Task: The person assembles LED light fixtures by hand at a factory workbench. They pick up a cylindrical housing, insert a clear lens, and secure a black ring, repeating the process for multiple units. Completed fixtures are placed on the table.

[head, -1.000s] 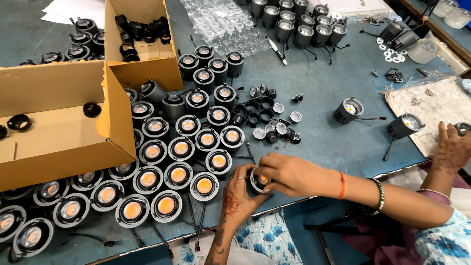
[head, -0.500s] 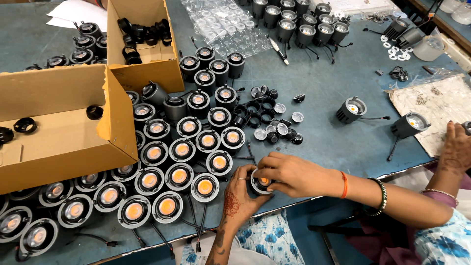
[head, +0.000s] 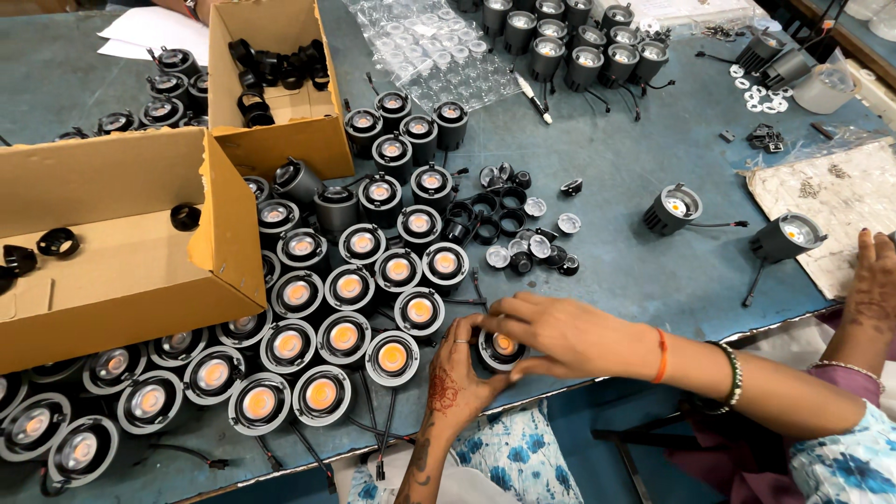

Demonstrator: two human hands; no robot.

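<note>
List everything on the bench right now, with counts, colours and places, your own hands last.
lamp in hand: one, black with amber centre, near table edge, between both hands
lamp rows: dozens, black, amber or pale centres, left and middle
far lamps: about ten, black, top middle
loose lamps: two, black, wired, right of middle
small rings and lenses: a heap, black and clear, centre
large box: one, brown cardboard, left, few black parts inside
small box: one, brown cardboard, top, black parts inside
clear plastic trays: several, top middle
table: blue
another person's hand: right edge
left hand: on the lamp
right hand: on the lamp
</note>
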